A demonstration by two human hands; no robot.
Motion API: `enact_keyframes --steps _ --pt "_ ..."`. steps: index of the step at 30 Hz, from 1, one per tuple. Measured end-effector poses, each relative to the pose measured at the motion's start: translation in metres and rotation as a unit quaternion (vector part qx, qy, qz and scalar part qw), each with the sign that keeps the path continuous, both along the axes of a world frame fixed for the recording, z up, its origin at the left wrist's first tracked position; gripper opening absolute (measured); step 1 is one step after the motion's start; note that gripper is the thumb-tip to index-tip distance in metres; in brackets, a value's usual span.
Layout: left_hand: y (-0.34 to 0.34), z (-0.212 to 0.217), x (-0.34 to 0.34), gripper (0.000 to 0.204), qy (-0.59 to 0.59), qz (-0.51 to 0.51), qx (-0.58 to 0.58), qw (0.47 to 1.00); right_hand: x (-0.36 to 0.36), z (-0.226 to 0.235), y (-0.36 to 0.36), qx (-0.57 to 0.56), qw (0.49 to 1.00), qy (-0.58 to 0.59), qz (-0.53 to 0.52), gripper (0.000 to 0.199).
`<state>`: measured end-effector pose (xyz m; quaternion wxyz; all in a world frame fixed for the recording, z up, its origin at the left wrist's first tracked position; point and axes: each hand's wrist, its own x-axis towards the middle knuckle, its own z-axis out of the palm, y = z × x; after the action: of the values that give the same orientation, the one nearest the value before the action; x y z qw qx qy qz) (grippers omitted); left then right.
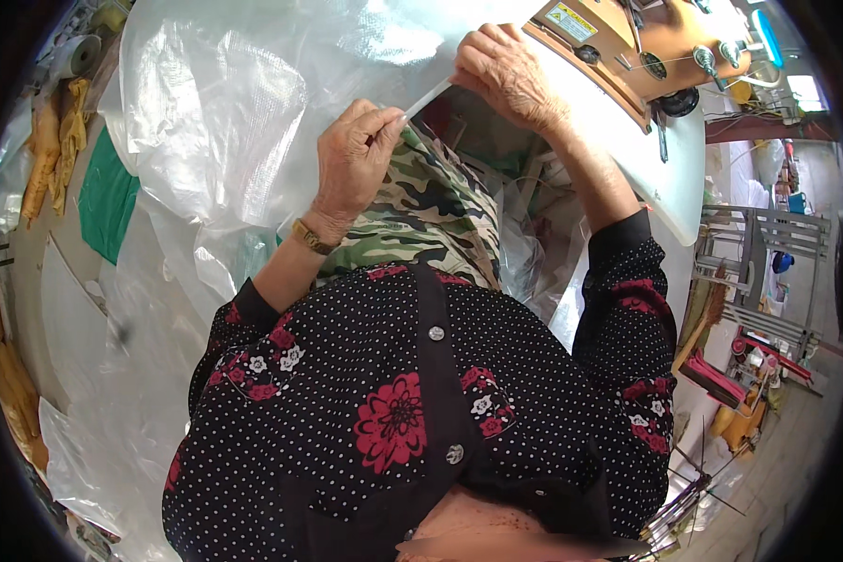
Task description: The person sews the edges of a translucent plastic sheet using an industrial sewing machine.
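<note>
Both forearms rise from lower frame, elbows bent. Left hand [354,159], centre frame, wrist cocked back, fingers pinched on near end of a thin white strip [428,96]. Right hand [503,70], upper centre, knuckles up, fingers clenched on far end. One strip, taut between two hands. One clear plastic sheet [225,112] fills upper left. Pale surface [670,178] edge curves just right of right forearm.
</note>
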<state>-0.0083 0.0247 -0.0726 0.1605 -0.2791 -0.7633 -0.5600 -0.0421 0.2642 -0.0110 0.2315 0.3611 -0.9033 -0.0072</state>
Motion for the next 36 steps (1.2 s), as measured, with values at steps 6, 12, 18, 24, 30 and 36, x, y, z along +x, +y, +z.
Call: enact_keyframes --steps 6,12,18,24,30,36 --pt "-0.005 0.012 0.002 0.013 -0.006 0.001 -0.042 0.999 -0.027 0.011 0.03 0.015 0.998 0.045 0.052 0.028" --pt "-0.008 0.014 0.004 0.026 0.013 -0.006 -0.043 0.999 -0.063 0.007 0.057 -0.064 0.977 0.127 0.158 0.034" --pt "-0.012 0.022 0.002 0.026 0.007 -0.041 -0.091 0.995 -0.058 0.031 0.069 0.044 0.998 0.052 -0.015 0.037" --pt "-0.012 0.034 -0.002 0.026 -0.054 -0.105 -0.117 0.986 -0.064 0.051 0.083 0.089 0.988 0.113 -0.052 0.039" --pt "0.001 0.043 -0.006 0.025 -0.079 -0.187 -0.093 0.975 -0.069 0.071 0.09 0.129 0.986 0.084 -0.069 0.032" --pt "0.033 0.025 -0.002 0.021 0.071 -0.225 -0.102 0.966 -0.045 0.034 0.074 -0.069 0.95 0.172 -0.25 0.032"
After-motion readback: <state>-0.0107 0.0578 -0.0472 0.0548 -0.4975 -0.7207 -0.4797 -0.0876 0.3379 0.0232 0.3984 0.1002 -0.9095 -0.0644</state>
